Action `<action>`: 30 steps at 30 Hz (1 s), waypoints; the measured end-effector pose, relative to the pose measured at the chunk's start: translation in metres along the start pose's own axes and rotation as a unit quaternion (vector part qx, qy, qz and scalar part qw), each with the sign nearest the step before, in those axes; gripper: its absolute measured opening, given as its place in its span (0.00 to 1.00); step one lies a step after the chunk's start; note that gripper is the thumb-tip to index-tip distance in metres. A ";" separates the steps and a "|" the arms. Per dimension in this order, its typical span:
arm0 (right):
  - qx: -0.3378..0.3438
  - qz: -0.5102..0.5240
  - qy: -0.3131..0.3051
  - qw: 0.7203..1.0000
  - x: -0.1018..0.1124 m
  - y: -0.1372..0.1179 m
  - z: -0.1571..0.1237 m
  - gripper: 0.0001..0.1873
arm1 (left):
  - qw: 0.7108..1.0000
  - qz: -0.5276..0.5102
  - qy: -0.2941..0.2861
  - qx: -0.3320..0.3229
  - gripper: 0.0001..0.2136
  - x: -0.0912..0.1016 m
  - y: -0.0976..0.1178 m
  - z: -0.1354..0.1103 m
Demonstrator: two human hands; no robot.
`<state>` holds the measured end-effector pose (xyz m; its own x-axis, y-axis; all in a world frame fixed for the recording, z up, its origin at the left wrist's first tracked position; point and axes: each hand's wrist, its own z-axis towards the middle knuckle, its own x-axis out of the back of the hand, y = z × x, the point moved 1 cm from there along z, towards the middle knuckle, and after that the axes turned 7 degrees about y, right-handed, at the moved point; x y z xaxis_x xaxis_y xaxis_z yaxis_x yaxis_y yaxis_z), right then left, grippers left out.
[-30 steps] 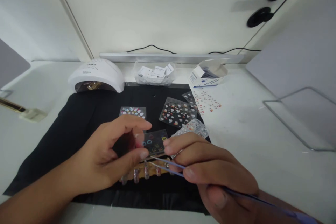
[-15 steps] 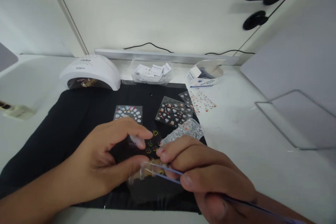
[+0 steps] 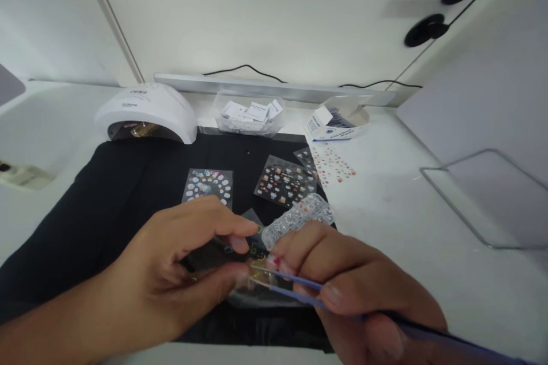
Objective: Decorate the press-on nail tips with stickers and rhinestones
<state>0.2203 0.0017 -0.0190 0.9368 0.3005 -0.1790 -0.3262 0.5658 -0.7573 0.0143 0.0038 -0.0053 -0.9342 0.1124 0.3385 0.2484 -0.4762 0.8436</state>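
Note:
My right hand [image 3: 363,285] is closed around blue tweezers [image 3: 295,291], whose two pale tips stand slightly apart and point left. Its curled fingertips are just above them, beside a small red spot. My left hand [image 3: 171,268] curves with thumb and forefinger apart. Its thumb tip is at the tweezers' tips, by a small, clear, blurred piece [image 3: 245,278] that I cannot make out. Below the fingertips lies something clear and shiny [image 3: 257,297], partly hidden. A dark clear sheet with yellow-green drawings [image 3: 253,251] shows between the hands. Behind my right fingers is a clear compartment case [image 3: 299,215] of silvery bits.
On the black mat [image 3: 141,182] lie a sheet with white ovals [image 3: 208,185] and a patterned sticker sheet [image 3: 285,181]. Behind stand a white nail lamp [image 3: 148,105], a clear tub of packets [image 3: 250,117] and an opened box [image 3: 336,122]. A bottle [image 3: 28,177] is at left.
Both hands and the tweezers have shifted a little to the right. The clear shiny thing below the fingers has moved right too. The view has turned slightly.

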 end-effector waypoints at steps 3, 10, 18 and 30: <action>-0.013 -0.031 -0.012 0.999 0.000 -0.007 -0.003 0.14 | 1.000 -0.009 0.003 0.015 0.15 0.000 0.002 -0.001; -0.014 -0.029 -0.006 0.999 0.005 -0.006 0.001 0.13 | 0.997 -0.030 0.015 0.062 0.15 -0.002 0.004 -0.001; -0.034 -0.055 -0.042 0.997 0.015 -0.001 0.004 0.12 | 0.998 -0.005 -0.033 0.050 0.10 0.003 0.006 0.003; -0.078 0.015 -0.099 0.992 0.020 -0.005 0.004 0.14 | 0.990 -0.015 -0.130 0.044 0.03 0.008 0.009 0.002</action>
<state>0.2403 0.0076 -0.0164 0.8788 0.4690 -0.0879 -0.3156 0.4332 -0.8443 0.0099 0.0026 0.0056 -0.8470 0.3515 0.3987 0.2533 -0.3926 0.8841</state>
